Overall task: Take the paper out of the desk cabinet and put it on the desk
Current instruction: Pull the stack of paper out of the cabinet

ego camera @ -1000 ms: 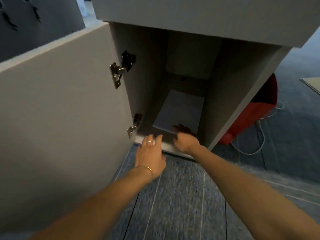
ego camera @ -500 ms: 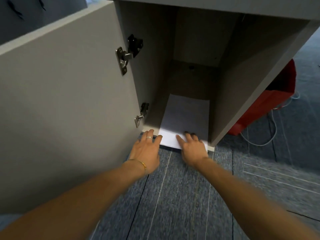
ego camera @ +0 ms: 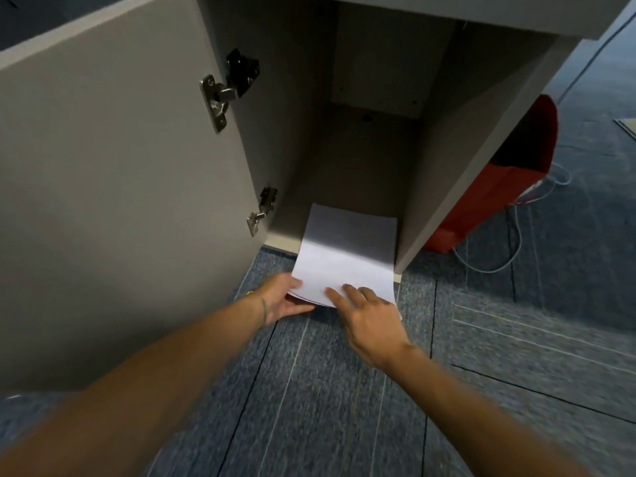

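Note:
A thin stack of white paper [ego camera: 347,253] lies half inside the open grey desk cabinet [ego camera: 461,160], its near half sticking out over the carpet. My left hand [ego camera: 280,299] is palm-up under the paper's near left corner, thumb on the edge, holding it. My right hand [ego camera: 370,320] presses flat on top of the near edge with fingers spread, and the paper's right corner curls down beside it. The rest of the cabinet floor is bare and dark.
The cabinet door [ego camera: 113,173] stands open on the left with two metal hinges [ego camera: 220,94]. A red bag [ego camera: 499,194] and a white cable [ego camera: 509,242] lie on the blue carpet to the cabinet's right. The desk top is out of sight above.
The paper has slid forward out of the cabinet over its front lip. My left hand went from resting on the lip to under the paper's corner; my right hand drew back with it.

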A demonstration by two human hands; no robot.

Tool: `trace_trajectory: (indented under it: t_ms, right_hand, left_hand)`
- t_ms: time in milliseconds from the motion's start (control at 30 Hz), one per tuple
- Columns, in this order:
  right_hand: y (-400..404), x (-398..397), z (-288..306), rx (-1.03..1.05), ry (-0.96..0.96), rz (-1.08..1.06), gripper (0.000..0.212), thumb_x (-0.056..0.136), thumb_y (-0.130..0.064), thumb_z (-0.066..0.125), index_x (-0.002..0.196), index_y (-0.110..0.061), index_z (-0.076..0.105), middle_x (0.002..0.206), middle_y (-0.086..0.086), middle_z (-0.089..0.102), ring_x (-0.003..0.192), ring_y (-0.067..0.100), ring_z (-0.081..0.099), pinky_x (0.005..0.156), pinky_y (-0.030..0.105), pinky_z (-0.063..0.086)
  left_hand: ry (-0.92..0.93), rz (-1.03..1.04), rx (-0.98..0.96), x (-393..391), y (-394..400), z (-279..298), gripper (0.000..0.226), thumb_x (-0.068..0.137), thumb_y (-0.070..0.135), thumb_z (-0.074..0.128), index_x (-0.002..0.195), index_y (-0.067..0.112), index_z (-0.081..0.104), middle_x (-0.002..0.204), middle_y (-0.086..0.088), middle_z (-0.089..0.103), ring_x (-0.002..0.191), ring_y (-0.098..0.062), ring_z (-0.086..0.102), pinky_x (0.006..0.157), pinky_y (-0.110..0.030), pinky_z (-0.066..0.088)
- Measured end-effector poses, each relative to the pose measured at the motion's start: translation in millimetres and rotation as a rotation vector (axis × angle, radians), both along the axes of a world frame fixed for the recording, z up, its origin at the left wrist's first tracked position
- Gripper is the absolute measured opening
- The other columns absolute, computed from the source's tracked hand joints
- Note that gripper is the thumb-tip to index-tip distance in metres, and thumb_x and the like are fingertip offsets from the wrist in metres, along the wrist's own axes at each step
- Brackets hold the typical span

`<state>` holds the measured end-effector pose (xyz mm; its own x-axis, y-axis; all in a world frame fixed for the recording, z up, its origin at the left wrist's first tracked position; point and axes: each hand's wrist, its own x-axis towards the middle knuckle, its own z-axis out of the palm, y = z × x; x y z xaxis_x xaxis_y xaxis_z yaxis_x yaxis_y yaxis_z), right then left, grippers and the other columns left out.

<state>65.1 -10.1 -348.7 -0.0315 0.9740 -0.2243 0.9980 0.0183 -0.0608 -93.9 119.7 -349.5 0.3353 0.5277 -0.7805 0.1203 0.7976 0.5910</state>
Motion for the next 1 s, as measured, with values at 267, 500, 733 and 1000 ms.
trace_trajectory:
  t_ms: [267,500,733,1000]
  right_hand:
    - [3.1,38.2,1.7,0.177,0.438,-0.761,0.036,0.103,-0.027,0.043,0.129,-0.017,0.066,0.130,0.010,0.068,0.113,0.033,0.066,0.093,0.039,0.052]
    - [36.2,26.6,2.7,-0.038,1.392,-1.301,0.038,0.099,-0.002,0.055,0.138,-0.003,0.052,0.130,0.018,0.066,0.115,0.040,0.067,0.092,0.050,0.056]
    - [26.3,6.1,18.2,0.082,1.333,-1.172,0.049,0.099,0.003,0.047,0.141,-0.023,0.044,0.127,0.010,0.061,0.112,0.034,0.063,0.098,0.056,0.054]
    - [-4.1,10.3,82.8,0.067,1.366,-1.100,0.042,0.101,0.000,0.048,0.131,-0.029,0.046,0.105,0.003,0.065,0.095,0.029,0.068,0.090,0.056,0.058]
  left_hand:
    - [0.020,-0.061,0.093,-16.1,-1.7,0.7,0.041,0.096,-0.014,0.041,0.126,0.011,0.051,0.130,-0.013,0.058,0.099,-0.027,0.064,0.064,-0.037,0.063]
    - [0.043,-0.166,0.114,-63.1,-9.4,6.4,0.055,0.093,-0.017,0.045,0.138,0.013,0.047,0.135,-0.013,0.058,0.111,-0.036,0.064,0.068,-0.041,0.063]
    - [0.038,-0.105,0.123,-73.6,-11.8,16.4,0.028,0.093,0.003,0.050,0.119,0.011,0.055,0.111,-0.013,0.067,0.094,-0.029,0.066,0.076,-0.038,0.055]
    - [0.050,-0.186,0.107,-41.0,-3.2,80.2,0.027,0.101,0.016,0.051,0.125,0.011,0.062,0.116,-0.011,0.072,0.097,-0.029,0.070,0.085,-0.041,0.057]
